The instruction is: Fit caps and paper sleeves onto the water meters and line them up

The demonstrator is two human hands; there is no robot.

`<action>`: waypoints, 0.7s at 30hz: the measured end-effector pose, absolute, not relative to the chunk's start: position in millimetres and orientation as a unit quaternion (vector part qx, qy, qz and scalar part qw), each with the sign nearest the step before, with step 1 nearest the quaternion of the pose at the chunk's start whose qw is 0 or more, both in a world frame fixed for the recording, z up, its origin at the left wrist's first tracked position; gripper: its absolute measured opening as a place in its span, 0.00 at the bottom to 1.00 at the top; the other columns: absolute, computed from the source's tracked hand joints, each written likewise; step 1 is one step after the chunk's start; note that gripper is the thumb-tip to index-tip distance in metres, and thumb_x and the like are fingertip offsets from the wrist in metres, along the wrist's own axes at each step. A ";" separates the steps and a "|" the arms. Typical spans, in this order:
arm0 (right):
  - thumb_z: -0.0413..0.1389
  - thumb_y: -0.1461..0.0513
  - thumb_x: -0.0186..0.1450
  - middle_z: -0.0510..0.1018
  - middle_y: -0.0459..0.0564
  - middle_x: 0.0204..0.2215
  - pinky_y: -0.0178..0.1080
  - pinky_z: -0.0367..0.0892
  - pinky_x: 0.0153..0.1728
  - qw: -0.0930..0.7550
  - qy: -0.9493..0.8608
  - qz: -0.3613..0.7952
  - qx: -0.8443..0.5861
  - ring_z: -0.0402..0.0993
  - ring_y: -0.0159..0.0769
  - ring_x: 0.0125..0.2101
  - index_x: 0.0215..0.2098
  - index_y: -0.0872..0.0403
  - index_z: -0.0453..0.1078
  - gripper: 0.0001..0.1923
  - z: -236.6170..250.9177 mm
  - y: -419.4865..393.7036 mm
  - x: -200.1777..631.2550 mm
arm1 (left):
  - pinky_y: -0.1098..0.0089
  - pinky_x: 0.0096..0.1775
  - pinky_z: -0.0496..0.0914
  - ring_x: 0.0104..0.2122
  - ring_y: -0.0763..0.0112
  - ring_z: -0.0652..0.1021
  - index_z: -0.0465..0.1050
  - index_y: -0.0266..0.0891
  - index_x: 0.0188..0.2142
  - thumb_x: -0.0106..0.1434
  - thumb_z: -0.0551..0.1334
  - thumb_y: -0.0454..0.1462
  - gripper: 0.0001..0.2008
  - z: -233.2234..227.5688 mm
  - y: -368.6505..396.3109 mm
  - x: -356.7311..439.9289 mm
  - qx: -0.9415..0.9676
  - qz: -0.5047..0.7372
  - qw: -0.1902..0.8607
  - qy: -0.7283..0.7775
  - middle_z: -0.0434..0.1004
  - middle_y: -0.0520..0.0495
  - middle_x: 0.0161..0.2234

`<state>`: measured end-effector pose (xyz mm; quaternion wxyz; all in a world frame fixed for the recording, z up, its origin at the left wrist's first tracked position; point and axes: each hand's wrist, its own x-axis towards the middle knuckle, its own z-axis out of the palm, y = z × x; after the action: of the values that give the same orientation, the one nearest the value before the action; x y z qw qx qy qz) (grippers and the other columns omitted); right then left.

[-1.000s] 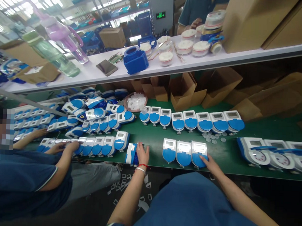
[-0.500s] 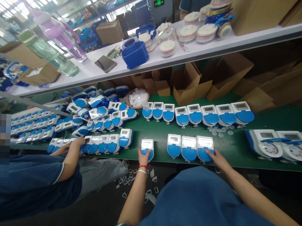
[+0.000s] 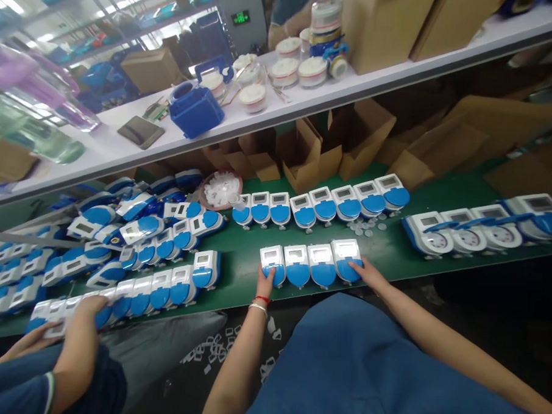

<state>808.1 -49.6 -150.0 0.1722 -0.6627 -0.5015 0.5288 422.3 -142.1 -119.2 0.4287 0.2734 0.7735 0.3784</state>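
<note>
Several white-and-blue water meters with small display windows stand in a short row at the bench's front edge. My left hand [image 3: 265, 284] grips the leftmost meter [image 3: 273, 260], its thumb on the blue lid. At the row's other end, my right hand [image 3: 367, 273] holds the rightmost meter [image 3: 346, 256] by its right side; the fingers behind it are hidden. Two meters between my hands, one with a blue lid [image 3: 297, 274] and its neighbour [image 3: 321, 271], stand close together, untouched by my fingers. Behind them runs a back row of similar meters [image 3: 322, 204].
Meters with raised lids [image 3: 471, 231] stand at the right. Clear discs [image 3: 366, 227] lie behind my row. A bowl of clear parts [image 3: 203, 196], cardboard boxes [image 3: 301, 153] and a shelf [image 3: 243, 121] are at the back. A co-worker's hands [image 3: 88, 308] handle meters at the left.
My left hand has brought its meter rightward against the others, closing the gap. My right hand stays on the rightmost meter. The camera view has turned right.
</note>
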 end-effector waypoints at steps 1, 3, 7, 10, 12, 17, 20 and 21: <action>0.53 0.49 0.58 0.71 0.55 0.52 0.48 0.63 0.49 0.180 -0.501 0.529 -0.660 0.69 0.46 0.48 0.58 0.51 0.58 0.32 -149.0 -49.7 808.3 | 0.63 0.55 0.60 0.54 0.58 0.68 0.55 0.36 0.58 0.54 0.62 0.50 0.36 -118.4 -138.6 424.9 0.280 0.374 0.438 0.768 0.65 0.35 0.55; 0.53 0.50 0.59 0.71 0.55 0.52 0.47 0.63 0.50 0.193 -0.500 0.529 -0.658 0.69 0.45 0.49 0.57 0.51 0.59 0.30 -146.0 -49.9 808.4 | 0.61 0.55 0.60 0.54 0.58 0.68 0.54 0.38 0.58 0.54 0.62 0.50 0.37 -114.9 -134.5 425.9 0.289 0.362 0.457 0.759 0.64 0.36 0.56; 0.54 0.52 0.59 0.70 0.52 0.52 0.48 0.63 0.50 0.210 -0.499 0.530 -0.652 0.69 0.44 0.49 0.57 0.49 0.59 0.29 -140.4 -49.8 808.1 | 0.57 0.50 0.66 0.51 0.56 0.71 0.52 0.42 0.59 0.54 0.62 0.51 0.37 -103.6 -130.7 419.4 0.302 0.326 0.502 0.742 0.64 0.36 0.55; 0.55 0.53 0.58 0.70 0.51 0.52 0.47 0.63 0.50 0.224 -0.496 0.544 -0.639 0.69 0.44 0.49 0.58 0.49 0.59 0.30 -138.6 -47.9 808.7 | 0.56 0.43 0.71 0.48 0.56 0.73 0.53 0.46 0.58 0.53 0.63 0.52 0.37 -96.8 -125.2 416.5 0.282 0.292 0.549 0.731 0.64 0.38 0.56; 0.56 0.54 0.58 0.70 0.52 0.52 0.46 0.63 0.50 0.231 -0.493 0.547 -0.636 0.69 0.44 0.49 0.57 0.49 0.59 0.30 -138.4 -46.2 809.9 | 0.57 0.41 0.72 0.48 0.55 0.73 0.53 0.49 0.58 0.51 0.64 0.51 0.37 -93.7 -121.2 418.3 0.261 0.277 0.567 0.730 0.63 0.39 0.56; 0.57 0.55 0.57 0.71 0.49 0.52 0.47 0.63 0.51 0.236 -0.484 0.550 -0.638 0.69 0.44 0.49 0.57 0.48 0.60 0.30 -135.7 -42.9 818.1 | 0.58 0.41 0.72 0.49 0.55 0.72 0.54 0.50 0.57 0.51 0.65 0.50 0.36 -83.2 -120.5 434.1 0.245 0.267 0.568 0.739 0.62 0.40 0.57; 0.57 0.56 0.57 0.70 0.50 0.52 0.46 0.63 0.51 0.231 -0.488 0.555 -0.633 0.68 0.44 0.50 0.57 0.49 0.61 0.29 -130.9 -39.4 827.2 | 0.58 0.42 0.72 0.51 0.54 0.70 0.55 0.50 0.57 0.52 0.64 0.50 0.34 -76.1 -124.7 446.0 0.245 0.264 0.579 0.731 0.60 0.41 0.58; 0.57 0.55 0.57 0.70 0.51 0.53 0.45 0.63 0.51 0.225 -0.494 0.555 -0.631 0.68 0.45 0.50 0.57 0.50 0.61 0.29 -129.4 -38.0 830.3 | 0.59 0.42 0.72 0.52 0.54 0.70 0.55 0.50 0.57 0.52 0.64 0.50 0.34 -74.6 -125.7 449.3 0.241 0.262 0.583 0.730 0.60 0.42 0.59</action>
<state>830.3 -38.0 -129.4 0.2247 -0.6307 -0.4942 0.5545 449.3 -125.7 -74.6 0.5829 0.2414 0.7301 0.2624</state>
